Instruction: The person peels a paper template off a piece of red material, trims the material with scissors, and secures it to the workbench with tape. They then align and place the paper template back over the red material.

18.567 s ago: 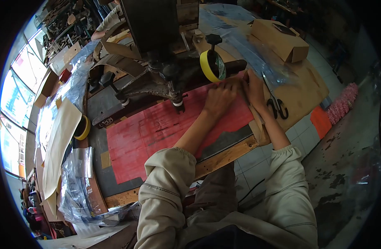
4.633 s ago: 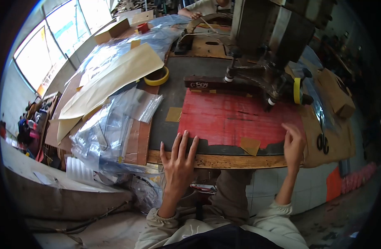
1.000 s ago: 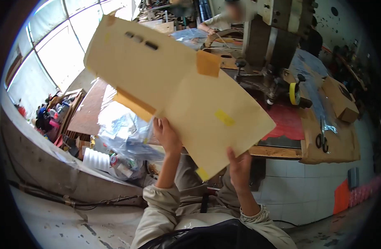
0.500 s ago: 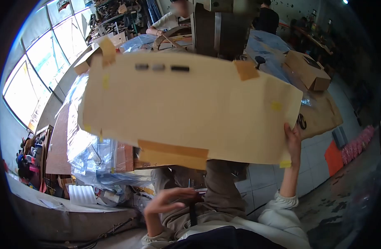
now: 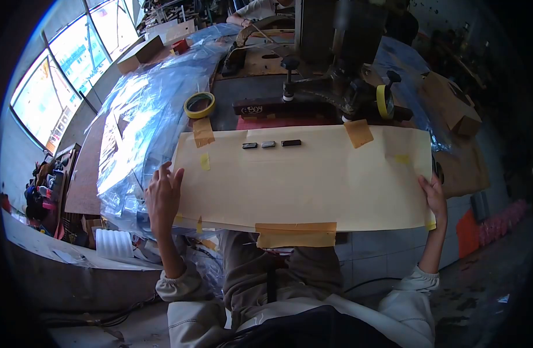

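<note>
A long cream sheet lies level over the near part of the work table, with brown tape pieces on its edges and several dark small blocks near its top. My right hand grips its right edge, thumb on top. At the left edge is my left hand, fingers apart, beside or touching the sheet. Beyond the sheet a strip of the red sheet shows below the dark bar of the machine; the rest of it is hidden.
A yellow tape roll lies at the back left, another hangs on the machine. Clear plastic film covers the left side. A cardboard box stands at the right. Behind the table, a person's arm shows.
The cream sheet was lifted and tilted; it has been turned straight and lowered over the table. My left hand, away from it half a second ago, has come up to its left edge.
</note>
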### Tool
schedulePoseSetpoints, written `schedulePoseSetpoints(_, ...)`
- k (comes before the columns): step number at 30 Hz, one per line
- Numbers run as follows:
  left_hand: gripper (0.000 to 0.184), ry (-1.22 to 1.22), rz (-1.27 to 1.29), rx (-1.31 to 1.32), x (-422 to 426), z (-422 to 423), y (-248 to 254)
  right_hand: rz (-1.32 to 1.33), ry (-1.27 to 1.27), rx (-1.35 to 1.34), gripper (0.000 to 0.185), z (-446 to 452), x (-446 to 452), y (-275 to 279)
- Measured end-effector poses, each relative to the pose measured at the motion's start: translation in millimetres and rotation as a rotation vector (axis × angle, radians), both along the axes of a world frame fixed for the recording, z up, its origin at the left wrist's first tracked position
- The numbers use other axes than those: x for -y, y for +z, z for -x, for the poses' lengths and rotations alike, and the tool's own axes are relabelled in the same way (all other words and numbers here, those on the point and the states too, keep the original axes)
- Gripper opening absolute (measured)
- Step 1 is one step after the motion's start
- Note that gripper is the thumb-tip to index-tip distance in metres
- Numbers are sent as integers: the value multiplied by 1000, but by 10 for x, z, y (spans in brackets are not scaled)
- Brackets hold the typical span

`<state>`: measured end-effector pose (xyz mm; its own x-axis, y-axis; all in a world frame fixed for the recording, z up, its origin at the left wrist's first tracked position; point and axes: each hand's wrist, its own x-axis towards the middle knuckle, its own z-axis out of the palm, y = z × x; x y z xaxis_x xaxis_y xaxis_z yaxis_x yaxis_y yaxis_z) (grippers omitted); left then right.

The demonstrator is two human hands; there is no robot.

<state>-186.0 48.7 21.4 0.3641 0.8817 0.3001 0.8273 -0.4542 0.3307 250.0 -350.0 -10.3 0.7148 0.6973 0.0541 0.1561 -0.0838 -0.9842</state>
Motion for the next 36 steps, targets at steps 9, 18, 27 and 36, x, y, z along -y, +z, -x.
schedulePoseSetpoints(9, 53, -70, 115, 83, -471, 203, 1, 167, -34, 193, 39, 148, -1, -58)
schedulePoseSetpoints(18, 47, -230, 303, 596, -343, 598, 274, 125, 137, 15, 42, 155, -210, 233)
schedulePoseSetpoints(27, 35, -74, 180, 553, -532, 898, 474, 322, 76, 176, 39, 31, -738, 153)
schedulePoseSetpoints(36, 38, -199, 240, 560, -690, 922, 497, 294, 135, 248, 30, -348, -1035, -104)
